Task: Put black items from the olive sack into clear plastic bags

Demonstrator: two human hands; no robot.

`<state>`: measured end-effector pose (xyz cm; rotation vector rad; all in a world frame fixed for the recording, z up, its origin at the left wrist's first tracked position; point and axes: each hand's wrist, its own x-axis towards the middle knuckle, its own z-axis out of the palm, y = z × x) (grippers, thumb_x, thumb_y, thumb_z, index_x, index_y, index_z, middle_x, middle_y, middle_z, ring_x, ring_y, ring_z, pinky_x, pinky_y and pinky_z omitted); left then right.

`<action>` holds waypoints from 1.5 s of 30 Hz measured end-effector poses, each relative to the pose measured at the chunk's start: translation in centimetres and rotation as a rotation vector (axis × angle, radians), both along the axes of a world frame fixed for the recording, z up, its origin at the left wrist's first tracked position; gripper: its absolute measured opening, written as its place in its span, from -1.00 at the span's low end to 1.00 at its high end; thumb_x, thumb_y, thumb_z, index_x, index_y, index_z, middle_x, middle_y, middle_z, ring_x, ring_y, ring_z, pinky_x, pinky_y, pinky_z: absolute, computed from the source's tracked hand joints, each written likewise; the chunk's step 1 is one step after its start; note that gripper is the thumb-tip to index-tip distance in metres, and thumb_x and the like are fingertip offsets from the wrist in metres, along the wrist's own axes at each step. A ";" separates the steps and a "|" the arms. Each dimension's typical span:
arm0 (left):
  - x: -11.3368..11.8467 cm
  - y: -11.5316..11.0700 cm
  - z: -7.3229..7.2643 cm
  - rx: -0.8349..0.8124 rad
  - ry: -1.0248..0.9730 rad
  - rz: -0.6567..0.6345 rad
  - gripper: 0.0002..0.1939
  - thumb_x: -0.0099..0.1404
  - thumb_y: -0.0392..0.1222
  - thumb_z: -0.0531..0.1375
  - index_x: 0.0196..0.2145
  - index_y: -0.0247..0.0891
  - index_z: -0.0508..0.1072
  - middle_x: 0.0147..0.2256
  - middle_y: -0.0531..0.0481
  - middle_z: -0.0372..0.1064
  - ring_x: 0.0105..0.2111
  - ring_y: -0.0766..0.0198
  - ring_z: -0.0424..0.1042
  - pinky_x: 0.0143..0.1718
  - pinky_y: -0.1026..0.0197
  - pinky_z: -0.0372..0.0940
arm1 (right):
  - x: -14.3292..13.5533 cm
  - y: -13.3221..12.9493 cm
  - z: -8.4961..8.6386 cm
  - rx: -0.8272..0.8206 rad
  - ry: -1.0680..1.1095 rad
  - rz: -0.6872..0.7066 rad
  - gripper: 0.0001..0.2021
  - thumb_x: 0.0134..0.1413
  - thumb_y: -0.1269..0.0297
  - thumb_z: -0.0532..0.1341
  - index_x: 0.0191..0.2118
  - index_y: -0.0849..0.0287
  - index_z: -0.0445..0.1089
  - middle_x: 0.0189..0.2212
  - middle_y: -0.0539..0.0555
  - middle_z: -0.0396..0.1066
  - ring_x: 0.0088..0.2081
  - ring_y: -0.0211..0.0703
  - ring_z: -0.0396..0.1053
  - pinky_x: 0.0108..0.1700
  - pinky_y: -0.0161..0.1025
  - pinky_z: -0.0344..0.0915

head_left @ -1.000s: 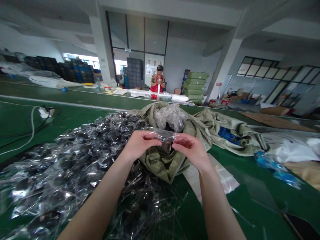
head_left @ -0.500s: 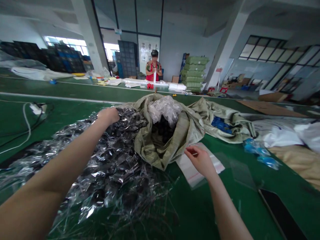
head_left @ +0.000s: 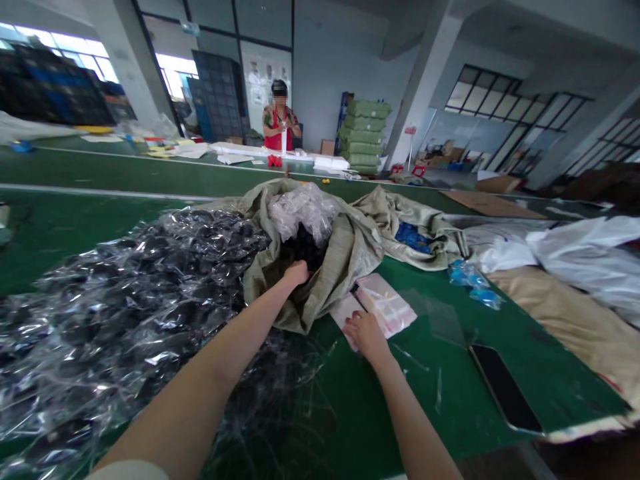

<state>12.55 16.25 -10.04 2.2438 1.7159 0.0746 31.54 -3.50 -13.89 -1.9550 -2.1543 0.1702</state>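
My left hand [head_left: 299, 272] reaches into the mouth of an olive woven sack [head_left: 345, 257]; its fingers are hidden inside. Dark round items [head_left: 303, 248] lie in the sack, by that hand, under a crumpled clear liner [head_left: 303, 212]. On the right, my right hand [head_left: 367, 332] rests with bent fingers at the near left edge of flat clear plastic bags [head_left: 393, 307], seeming to pinch one. Left of the sack spreads a large heap of black items in shiny clear wrappers [head_left: 165, 287].
A phone [head_left: 505, 390] lies on the green table [head_left: 360, 413] at right. Blue wrapped items [head_left: 475, 283] lie beside a second sack [head_left: 440, 250] with blue contents. White and tan cloth [head_left: 560, 300] covers the right side. A person [head_left: 281, 123] stands across the table.
My left hand has left the wrapped heap and moved right into the sack. My right hand has moved down onto the plastic bags. The view has turned right.
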 end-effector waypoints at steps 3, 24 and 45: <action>-1.6 -0.4 -0.2 -0.022 -0.026 -0.048 -0.60 0.23 -0.06 0.22 -0.06 -0.38 0.52 -0.09 -0.37 0.50 -0.09 -0.01 0.52 -0.15 0.18 0.39 | 0.2 -0.1 -0.5 0.032 0.043 -0.016 -0.80 0.23 0.32 0.16 -0.22 0.18 0.55 -0.12 0.20 0.51 -0.03 -0.01 0.42 0.11 -0.12 0.24; -5.5 -14.7 6.4 -0.220 -1.015 -0.342 -0.65 0.19 0.01 0.24 -0.22 -0.31 0.60 -0.31 -0.02 0.55 -0.30 0.20 0.48 -0.25 0.25 0.31 | -4.1 -3.6 11.2 -0.254 1.386 0.021 -0.61 0.07 -0.08 0.25 -0.23 0.18 0.54 -0.15 0.17 0.56 -0.09 0.00 0.50 0.01 -0.06 0.39; -6.4 -13.4 3.7 -0.182 -0.868 0.096 -0.75 0.10 -0.04 0.26 -0.46 -0.29 0.62 -0.53 0.05 0.51 -0.50 0.30 0.39 -0.47 0.31 0.16 | 0.6 -0.9 4.9 -0.044 0.828 -0.537 -0.62 0.08 0.02 0.12 -0.54 0.22 0.41 -0.49 0.28 0.52 -0.36 0.07 0.52 -0.24 0.02 0.43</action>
